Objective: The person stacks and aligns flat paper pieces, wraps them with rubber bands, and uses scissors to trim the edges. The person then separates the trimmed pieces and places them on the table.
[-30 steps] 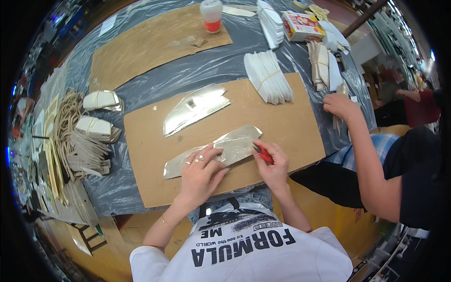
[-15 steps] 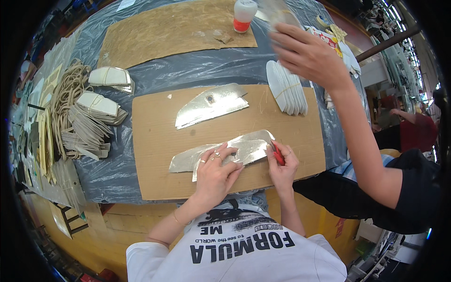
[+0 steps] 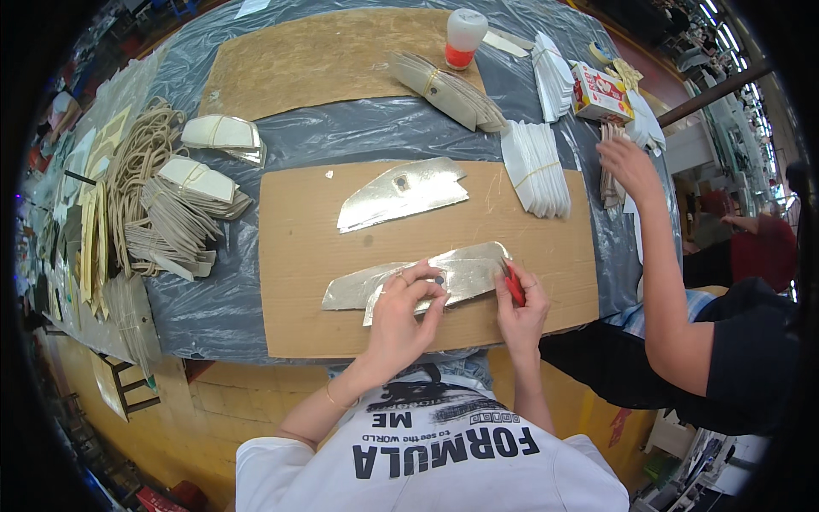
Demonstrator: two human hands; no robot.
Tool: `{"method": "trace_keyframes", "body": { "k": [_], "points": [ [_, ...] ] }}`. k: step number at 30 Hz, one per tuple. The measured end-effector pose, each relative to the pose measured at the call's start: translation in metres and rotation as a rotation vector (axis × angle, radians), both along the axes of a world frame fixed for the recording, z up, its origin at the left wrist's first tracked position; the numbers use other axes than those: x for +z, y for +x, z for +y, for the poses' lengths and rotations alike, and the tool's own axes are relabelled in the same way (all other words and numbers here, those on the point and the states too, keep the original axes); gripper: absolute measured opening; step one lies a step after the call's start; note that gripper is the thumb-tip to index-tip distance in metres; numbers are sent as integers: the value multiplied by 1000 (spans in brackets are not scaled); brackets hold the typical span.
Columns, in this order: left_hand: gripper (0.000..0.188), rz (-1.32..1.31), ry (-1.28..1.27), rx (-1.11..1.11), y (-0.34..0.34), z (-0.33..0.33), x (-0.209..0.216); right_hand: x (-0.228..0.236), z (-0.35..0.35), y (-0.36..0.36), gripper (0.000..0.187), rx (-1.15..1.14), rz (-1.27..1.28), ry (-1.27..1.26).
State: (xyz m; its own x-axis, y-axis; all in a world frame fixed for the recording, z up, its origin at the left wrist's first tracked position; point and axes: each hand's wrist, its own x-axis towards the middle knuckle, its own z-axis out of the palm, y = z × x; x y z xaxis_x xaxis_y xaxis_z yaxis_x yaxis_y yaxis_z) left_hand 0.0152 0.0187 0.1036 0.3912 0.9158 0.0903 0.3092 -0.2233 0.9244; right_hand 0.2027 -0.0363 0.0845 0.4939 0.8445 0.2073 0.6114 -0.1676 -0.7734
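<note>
Both hands (image 3: 461, 303) press silver sheet (image 3: 418, 282) on cardboard (image 3: 290, 256), co-worker's arm (image 3: 657, 282) alongside.

A workshop for hand assembly of paper or card goods, by all signs; long work table (image 3: 213, 290) covered with grey plastic sheet; brown cardboard mat (image 3: 307, 247) at 6 o'clock, second one (image 3: 316, 60) at 12 o'clock; bundles of cream card pieces (image 3: 183, 213) and tan cords (image 3: 141, 154) at 9 o'clock; white stacks (image 3: 537, 166) held with rubber bands at 2 o'clock; glue bottle (image 3: 463, 38) at 12 o'clock; co-worker's hand (image 3: 627, 162) busy at 3 o'clock; more benches dimly seen at 1 o'clock.
</note>
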Motion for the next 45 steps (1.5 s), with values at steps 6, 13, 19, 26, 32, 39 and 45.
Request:
{"method": "trace_keyframes", "body": {
  "k": [6, 13, 19, 26, 32, 39, 45],
  "points": [
    [3, -76, -81, 44, -6, 8, -1, 9, -9, -2, 44, 1, -197, 45],
    [3, -142, -190, 70, -7, 11, -3, 27, -23, -10, 42, 224, -371, 19],
    [8, -126, -122, 41, -7, 10, -7, 35, -22, -22, 42, 337, -461, 2],
    [8, -151, -179, 4, -9, 11, -9, 34, -14, -38, 36, 304, -365, -43],
    [4, -146, -241, -10, -10, 11, -5, 34, -11, -42, 29, 298, -356, -54],
    [5, -213, -316, 2, -12, 11, -10, 22, -13, -42, 29, 276, -302, -48],
    [5, -253, -280, -48, -21, 16, -11, 24, -19, -31, 36, 356, -268, 22]
  ]
}}
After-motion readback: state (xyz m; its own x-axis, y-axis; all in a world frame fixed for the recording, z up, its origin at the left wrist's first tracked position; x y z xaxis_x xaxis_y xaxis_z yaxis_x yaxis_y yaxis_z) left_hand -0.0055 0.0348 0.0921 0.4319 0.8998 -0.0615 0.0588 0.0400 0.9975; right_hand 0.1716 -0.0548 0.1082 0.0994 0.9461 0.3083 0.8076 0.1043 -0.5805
